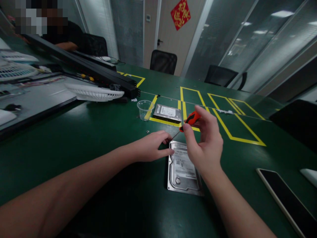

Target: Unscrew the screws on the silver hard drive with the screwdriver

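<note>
A silver hard drive (183,168) lies label-up on the green table before me. My right hand (206,138) grips a red and black screwdriver (192,118) by its handle. The thin shaft slants down to the left, its tip at the drive's far left corner. At that same corner is my left hand (156,145), thumb on the drive's top and fingers curled by the screwdriver tip. Whether a screw sits under the tip cannot be made out. Some tiny metal pieces (147,132), perhaps screws, lie left of the drive.
Beyond my hands stand a clear plastic cup (144,110) and a second hard drive (167,113) inside yellow tape lines. A phone-like slab (279,195) lies at right. White fan grilles (94,92) and a long black frame (86,62) fill the left. A person (66,36) sits far left.
</note>
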The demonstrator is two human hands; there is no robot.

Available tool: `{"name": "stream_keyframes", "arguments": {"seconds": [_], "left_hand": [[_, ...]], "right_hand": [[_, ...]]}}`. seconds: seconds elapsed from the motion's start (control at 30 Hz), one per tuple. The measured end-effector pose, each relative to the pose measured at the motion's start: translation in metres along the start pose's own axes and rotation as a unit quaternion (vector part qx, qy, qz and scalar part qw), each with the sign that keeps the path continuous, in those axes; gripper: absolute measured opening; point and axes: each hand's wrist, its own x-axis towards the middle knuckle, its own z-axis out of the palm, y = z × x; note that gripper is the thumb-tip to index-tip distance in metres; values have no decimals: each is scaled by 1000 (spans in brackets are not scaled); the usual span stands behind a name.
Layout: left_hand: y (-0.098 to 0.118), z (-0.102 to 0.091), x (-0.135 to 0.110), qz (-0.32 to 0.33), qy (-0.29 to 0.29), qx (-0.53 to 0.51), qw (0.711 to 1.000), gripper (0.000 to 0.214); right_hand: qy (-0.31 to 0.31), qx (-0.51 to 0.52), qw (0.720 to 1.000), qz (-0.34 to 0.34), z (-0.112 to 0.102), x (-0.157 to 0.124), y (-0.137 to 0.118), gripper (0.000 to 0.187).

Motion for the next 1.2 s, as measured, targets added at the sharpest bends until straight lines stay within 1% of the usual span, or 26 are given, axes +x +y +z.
{"name": "stream_keyframes", "arguments": {"seconds": [0.1, 0.2, 0.43, 0.67, 0.73, 0.9, 0.97, 1.07, 1.2], "left_hand": [[0, 0, 0, 9, 3, 6, 1000, 38], [-1, 0, 0, 13, 3, 6, 1000, 36], [0, 0, 0, 5, 2, -4, 1000, 40], [0, 0, 1, 11, 1, -4, 1000, 38], [-1, 0, 1, 13, 2, -5, 1000, 38], [0, 0, 0, 9, 2, -4, 1000, 38], [1, 0, 0, 6, 0, -4, 1000, 40], [1, 0, 1, 6, -1, -1, 1000, 40], [-2, 2, 1, 12, 4, -6, 1000, 38]], "right_hand": [[-13, 35, 999, 18, 2, -2, -1, 57], [-17, 35, 999, 26, 3, -2, 1, 59], [-1, -22, 1000, -20, 0, 1, 3, 56], [-14, 10, 1000, 18, 2, -1, 1, 56], [-15, 13, 1000, 19, 2, -1, 1, 56], [4, -15, 1000, -27, 0, 1, 3, 53], [11, -25, 999, -32, -1, 2, 2, 53], [11, -13, 1000, -21, -1, 1, 1, 55], [-17, 25, 999, 10, 1, -3, 2, 60]]}}
